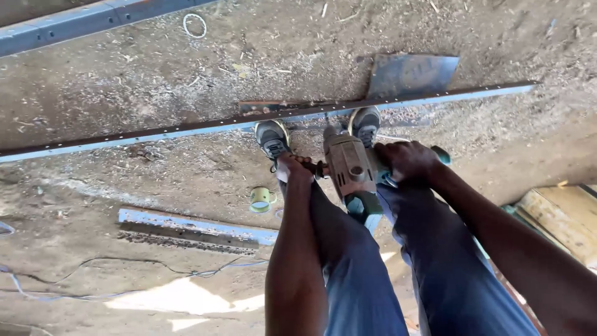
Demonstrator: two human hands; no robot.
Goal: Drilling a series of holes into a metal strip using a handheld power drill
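Observation:
A heavy electric drill [351, 168] points down at a long perforated steel angle bar [186, 129] lying across the dirt floor. My left hand [292, 168] grips the drill's side handle. My right hand [407, 160] is wrapped around the teal rear grip. Both of my shoes [272, 138] stand on or against the bar, one on either side of the drill bit. The bit tip is hidden behind the drill body.
A flat metal plate [410, 73] lies beyond the bar. A shorter angle piece [196, 225] and a small yellow-green cup [261, 199] lie on the left. Cables [124, 261] trail across the ground. Wooden boards [559, 218] sit at right. Another steel bar [74, 25] runs along the top left.

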